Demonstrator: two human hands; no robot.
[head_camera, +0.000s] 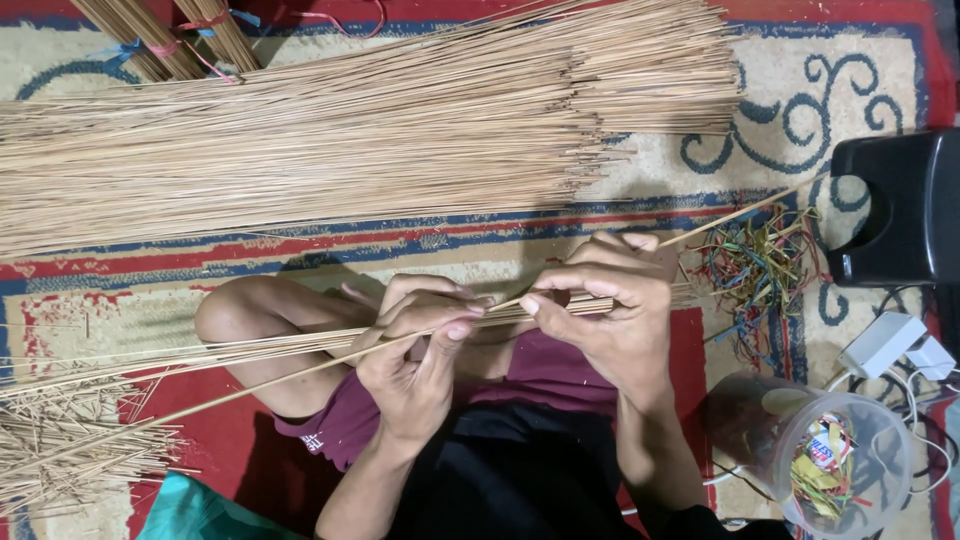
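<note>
a thin bundle of sticks (300, 350) lay across the person's lap, its long axis running nearly level from the frayed ends at the far left to the hands near the middle of the view. the right hand (610, 310) was closed around the bundle's near end, fingers curled over the top and thumb under, so the sticks ended inside that fist. the left hand (415, 350) sat just beside it on the bundle's long side, its fingers (440, 318) pinching a few sticks against the thumb, so both hands were gripping and touching the bundle, the right one at the end, the left one further along the shaft. one single stick (740, 212) slanted up and away from the right hand toward the upper right, apart from the rest. a bent knee (240, 310) rose under the bundle to the left. beyond the hands a big pile of sticks (350, 140) lay on the patterned rug (130, 280), parallel to the bundle and well apart from it. right of the hands lay a tangle of coloured bands (760, 270), near a black object (900, 210), and a clear tub (830, 460) with more bands stood by the right forearm.
</note>
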